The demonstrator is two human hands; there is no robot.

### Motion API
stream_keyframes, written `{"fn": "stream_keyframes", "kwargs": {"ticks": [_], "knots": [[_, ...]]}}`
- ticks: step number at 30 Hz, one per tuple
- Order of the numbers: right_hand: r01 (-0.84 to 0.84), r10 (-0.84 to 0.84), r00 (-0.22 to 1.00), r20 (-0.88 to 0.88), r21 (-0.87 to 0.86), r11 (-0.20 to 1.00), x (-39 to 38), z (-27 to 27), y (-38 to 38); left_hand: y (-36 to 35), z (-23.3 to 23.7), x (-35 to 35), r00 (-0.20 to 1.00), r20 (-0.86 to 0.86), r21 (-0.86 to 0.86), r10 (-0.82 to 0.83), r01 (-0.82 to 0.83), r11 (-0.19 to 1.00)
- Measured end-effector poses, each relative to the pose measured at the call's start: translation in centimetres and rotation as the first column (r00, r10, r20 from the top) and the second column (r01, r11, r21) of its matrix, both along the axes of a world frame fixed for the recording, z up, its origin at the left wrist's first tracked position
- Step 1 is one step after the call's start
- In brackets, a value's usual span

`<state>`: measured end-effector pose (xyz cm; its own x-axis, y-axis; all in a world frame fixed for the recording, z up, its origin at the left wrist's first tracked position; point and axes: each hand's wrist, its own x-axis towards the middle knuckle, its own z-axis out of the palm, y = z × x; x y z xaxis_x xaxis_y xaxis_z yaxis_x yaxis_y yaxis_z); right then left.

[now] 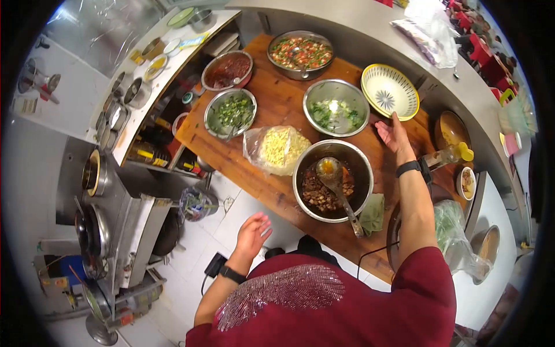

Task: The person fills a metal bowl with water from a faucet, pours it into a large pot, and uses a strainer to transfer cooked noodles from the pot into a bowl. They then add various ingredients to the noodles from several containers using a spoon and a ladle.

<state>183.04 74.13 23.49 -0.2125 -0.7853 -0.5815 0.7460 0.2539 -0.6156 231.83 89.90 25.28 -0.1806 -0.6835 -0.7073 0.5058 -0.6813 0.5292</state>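
My right hand (pixel 393 134) reaches to the near edge of a patterned white and yellow bowl (pixel 399 87), fingers apart, a fingertip at the rim; whether it touches is unclear. My left hand (pixel 252 234) hangs in the air over the floor in front of the table, fingers apart, holding nothing. Between the hands stands a deep metal pot (pixel 299 185) of brown chopped food, with a ladle (pixel 346 209) resting in it. Beyond the pot is a metal bowl (pixel 311 95) of chopped greens, and left of it a plastic bag (pixel 280 149) of yellow bits.
The wooden table (pixel 272 107) also bears a bowl of chopped red and green pieces (pixel 300 53), a bowl of red paste (pixel 227 70), a bowl of greens (pixel 230 113), a green cloth (pixel 373 213) and a yellow-capped bottle (pixel 448 156). Shelves stand left.
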Motion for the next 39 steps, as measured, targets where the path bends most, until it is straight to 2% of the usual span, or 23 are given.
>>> {"fn": "stream_keyframes", "kwargs": {"ticks": [2, 4, 7, 9, 12, 13, 17, 19, 20, 21, 22, 23, 24, 25, 26, 27, 28, 29, 30, 31, 32, 35, 39], "knots": [[0.007, -0.007, 0.960, -0.280, -0.002, 1.000, 3.2, 2.0, 2.1, -1.8, 0.5, -1.2, 1.000, -0.030, 0.009, -0.006, 0.007, 1.000], [-0.064, 0.049, 0.907, -0.419, -0.021, 0.998, 5.1, 2.0, 5.4, -3.8, 0.4, -2.0, 0.999, -0.048, -0.014, -0.004, 0.003, 1.000], [-0.119, 0.105, 0.810, -0.577, 0.014, 0.993, 6.9, 3.1, 10.0, -5.6, 0.7, -2.7, 0.997, -0.076, -0.035, 0.007, -0.009, 0.999], [-0.007, -0.034, 0.769, -0.638, -0.062, 0.998, 8.6, 6.5, 12.5, -5.6, 0.3, -2.5, 0.997, -0.072, -0.035, -0.013, 0.010, 0.999], [-0.049, -0.069, 0.720, -0.691, -0.149, 0.988, 7.8, 8.0, 14.6, -4.2, -1.5, -0.6, 0.998, -0.058, 0.009, -0.037, 0.038, 0.999], [-0.047, -0.054, 0.721, -0.690, -0.126, 0.991, 7.9, 8.5, 14.5, -3.5, -2.2, 0.2, 0.999, -0.033, 0.049, -0.009, 0.010, 0.999], [-0.083, 0.048, 0.779, -0.625, -0.027, 0.996, 6.9, 8.2, 9.2, 1.3, -6.8, 6.7, 0.993, 0.049, 0.159, 0.111, -0.118, 0.980], [0.071, -0.046, 0.941, -0.336, 0.062, 0.996, 5.4, 6.6, 4.5, 4.4, -7.8, 10.5, 0.963, 0.153, 0.201, 0.224, -0.252, 0.947], [-0.039, 0.050, 0.971, -0.233, 0.053, 0.998, 2.3, 3.3, 1.8, 6.0, -8.3, 12.0, 0.933, 0.210, 0.229, 0.293, -0.339, 0.913], [-0.031, 0.052, 0.982, -0.182, 0.121, 0.992, 1.4, 2.7, -0.1, 8.1, -9.1, 13.6, 0.915, 0.215, 0.241, 0.343, -0.390, 0.889], [-0.249, 0.236, 0.960, -0.153, -0.071, 0.966, -2.3, -1.3, -2.0, 10.4, -9.3, 15.2, 0.875, 0.235, 0.245, 0.422, -0.474, 0.846], [-0.190, 0.141, 0.952, -0.271, -0.162, 0.968, -2.4, -2.4, -3.4, 12.4, -9.1, 15.8, 0.826, 0.272, 0.254, 0.494, -0.557, 0.791], [-0.345, 0.310, 0.904, -0.295, -0.071, 0.936, -4.9, -4.2, -4.4, 14.9, -9.4, 16.5, 0.753, 0.291, 0.256, 0.591, -0.656, 0.710], [-0.314, 0.200, 0.891, -0.407, -0.235, 0.920, -2.4, -3.1, -4.0, 17.1, -9.4, 16.8, 0.703, 0.285, 0.250, 0.652, -0.711, 0.657], [-0.248, 0.201, 0.925, -0.324, -0.111, 0.962, -2.4, -2.5, -4.2, 18.9, -9.1, 16.9, 0.656, 0.280, 0.247, 0.701, -0.754, 0.608], [-0.082, 0.064, 0.861, -0.505, -0.014, 0.997, -2.8, -1.8, -4.4, 20.2, -8.5, 16.8, 0.613, 0.273, 0.252, 0.741, -0.789, 0.560], [-0.134, 0.096, 0.916, -0.391, -0.072, 0.988, -4.9, -3.4, -5.1, 21.1, -8.1, 16.6, 0.578, 0.258, 0.262, 0.774, -0.813, 0.520], [-0.202, 0.211, 0.934, -0.287, 0.061, 0.977, -8.3, -4.6, -6.2, 21.6, -7.8, 16.3, 0.540, 0.264, 0.270, 0.799, -0.837, 0.476], [0.205, -0.214, 0.960, 0.182, 0.069, 0.976, -16.9, -10.8, -10.3, 21.9, -7.7, 16.2, 0.516, 0.266, 0.282, 0.814, -0.849, 0.446], [-0.151, 0.146, 0.912, -0.382, 0.017, 0.988, -11.0, -4.9, -6.6, 22.0, -8.0, 16.3, 0.483, 0.264, 0.283, 0.835, -0.866, 0.412], [-0.117, 0.108, 0.775, -0.623, 0.027, 0.993, -6.1, 0.7, -3.5, 22.0, -8.9, 15.9, 0.478, 0.245, 0.286, 0.844, -0.867, 0.408], [-0.086, 0.049, 0.575, -0.817, -0.001, 0.996, 2.1, 8.5, -1.3, 22.0, -8.5, 15.9, 0.479, 0.195, 0.294, 0.856, -0.861, 0.415], [-0.223, 0.050, 0.462, -0.886, -0.061, 0.973, 11.7, 15.4, 1.2, 21.7, -9.8, 18.0, 0.465, 0.157, 0.270, 0.872, -0.869, 0.415]]}}
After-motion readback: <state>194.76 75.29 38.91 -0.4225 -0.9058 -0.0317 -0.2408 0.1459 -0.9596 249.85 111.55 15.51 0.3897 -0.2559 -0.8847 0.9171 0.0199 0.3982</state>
